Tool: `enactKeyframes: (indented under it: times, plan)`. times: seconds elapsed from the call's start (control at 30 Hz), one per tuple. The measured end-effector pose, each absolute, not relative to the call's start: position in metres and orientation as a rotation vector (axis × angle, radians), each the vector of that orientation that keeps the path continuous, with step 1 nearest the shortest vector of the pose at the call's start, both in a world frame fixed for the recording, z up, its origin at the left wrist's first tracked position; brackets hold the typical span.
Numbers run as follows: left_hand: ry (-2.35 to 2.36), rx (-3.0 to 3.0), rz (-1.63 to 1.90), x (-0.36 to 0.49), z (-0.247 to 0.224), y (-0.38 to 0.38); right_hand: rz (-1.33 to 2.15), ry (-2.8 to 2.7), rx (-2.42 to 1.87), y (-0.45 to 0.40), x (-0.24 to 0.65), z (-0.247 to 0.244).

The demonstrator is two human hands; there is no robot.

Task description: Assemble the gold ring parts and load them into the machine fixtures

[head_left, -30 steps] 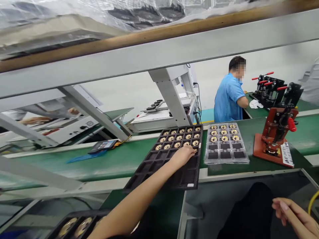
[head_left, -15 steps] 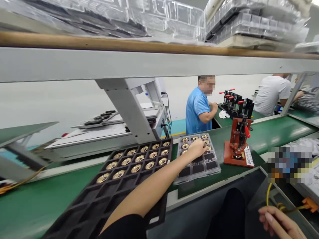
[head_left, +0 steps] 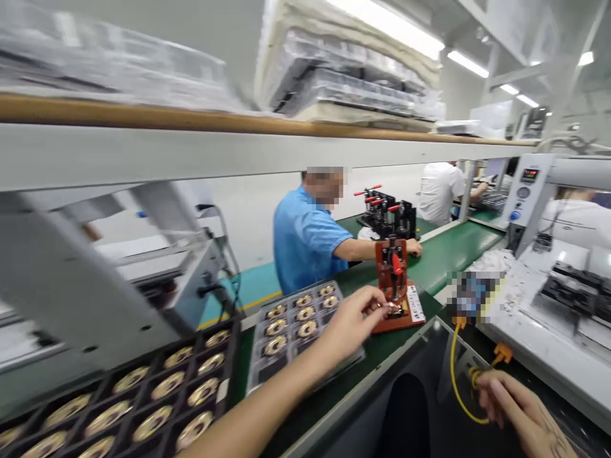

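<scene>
My left hand (head_left: 359,318) pinches a small gold ring-shaped part (head_left: 393,308) at the base of the red clamp fixture (head_left: 392,267), which has a red lever. Beneath my left forearm lies a clear plastic tray (head_left: 258,343) with several gold rings in its compartments. A black tray (head_left: 233,356) with more gold rings stands at the lower left. My right hand (head_left: 508,401) is at the lower right, near a yellow cable (head_left: 453,369), its fingers curled; whether anything is between them is hidden.
Across the green bench (head_left: 449,245), a person in blue (head_left: 305,235) reaches an arm toward it beside black clamps (head_left: 389,213). Overhead runs a shelf (head_left: 238,146) with stacked plastic trays (head_left: 353,83). A white machine (head_left: 529,191) stands at the right.
The view has turned right. My left hand has moved from the clear tray to the red fixture, now with a gold ring. The person in blue has stretched out an arm.
</scene>
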State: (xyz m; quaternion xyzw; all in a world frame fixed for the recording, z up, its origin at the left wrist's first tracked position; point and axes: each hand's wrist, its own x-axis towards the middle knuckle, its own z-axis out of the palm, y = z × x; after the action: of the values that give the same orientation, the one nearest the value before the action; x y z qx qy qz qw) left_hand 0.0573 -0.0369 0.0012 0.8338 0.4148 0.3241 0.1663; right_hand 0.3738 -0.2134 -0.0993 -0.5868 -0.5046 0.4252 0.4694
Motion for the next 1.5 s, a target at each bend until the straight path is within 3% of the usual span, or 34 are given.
enactKeyframes:
  times: [0.2, 0.57, 0.77, 0.93, 1.2, 1.33, 1.5]
  plan:
    - [0.006, 2.660, 1.157, 0.171, 0.008, -0.080, 0.863, -1.309, -1.118, -0.205, 0.369, -0.017]
    - [-0.456, 2.715, 1.081, 0.292, 0.011, -0.098, 0.442, -1.235, -1.463, -0.256, 0.443, -0.009]
    - [-0.420, 2.494, 0.834, 0.394, 0.028, -0.095, 0.086, -1.031, -1.681, -0.306, 0.521, -0.016]
    - [-0.127, 2.751, 0.455, 0.527, 0.068, -0.089, -0.158, -0.857, -1.814, -0.348, 0.573, 0.000]
    - [-0.074, 2.921, -0.181, 0.651, 0.078, -0.085, -0.199, -0.783, -1.883, -0.402, 0.594, 0.015]
    - [-0.049, 2.934, -0.218, 0.662, 0.078, -0.092, -0.197, -0.798, -1.900, -0.386, 0.621, 0.023]
    - [-0.055, 2.839, 0.060, 0.636, 0.086, -0.093, -0.108, -0.954, -1.895, -0.315, 0.669, 0.022]
